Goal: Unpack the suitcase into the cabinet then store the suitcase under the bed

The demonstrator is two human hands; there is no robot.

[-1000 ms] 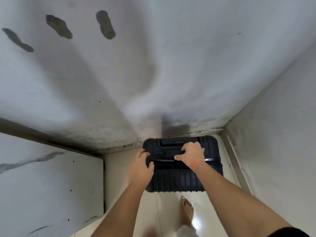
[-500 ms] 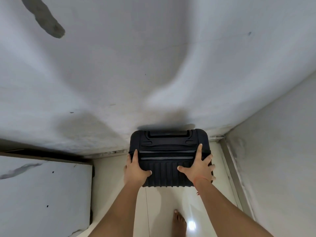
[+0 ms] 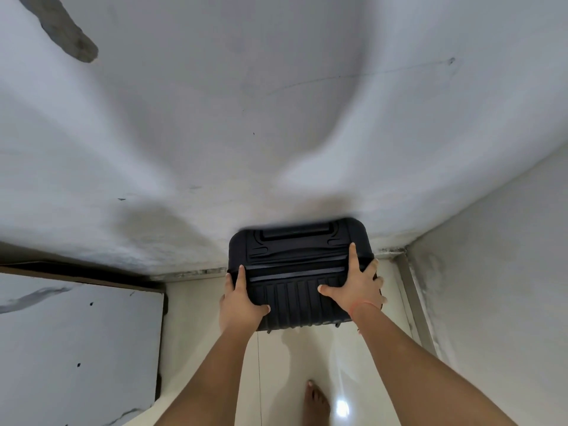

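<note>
Head view: what stands round the suitcase (image 3: pixel 295 272)?

— It sits in a corner. A grey-white wall (image 3: pixel 276 118) rises right behind it, with a dark patch (image 3: pixel 67 35) high on the left. A second wall (image 3: pixel 491 272) closes the right side, and a pale strip (image 3: pixel 415 296) runs along its foot. To the left, apart from the case, is a white panel (image 3: pixel 76 348) with grey marbled streaks and a few dark specks. A bare foot (image 3: pixel 316 404) is on the floor (image 3: pixel 196 333) nearer the camera, beside a bright glare spot (image 3: pixel 341 405).

— Is the case open? Anything in it?

— It is closed, so its inside does not show. It is upright, its top toward the wall, with a recessed handle (image 3: pixel 295 233) on top. Whether its underside touches the floor I cannot tell.

— And the hands?

— One is at each side. The left hand (image 3: pixel 242 305) lies against the left corner, forefinger straight up the edge, thumb spread across the front. The right hand (image 3: pixel 356 290) is flat on the right front, fingers straight and splayed, some over the side edge, thumb pointing inward. Both are open-palmed and press the case between them. A thin red thread (image 3: pixel 364 305) circles the right wrist.

— Materials?

— The case is a black hard shell, matt, with rounded corners. It has vertical ribs on the lower front and two horizontal bands above. The floor is glossy cream tile with a thin joint line. The walls are dull and stained near the floor.
</note>
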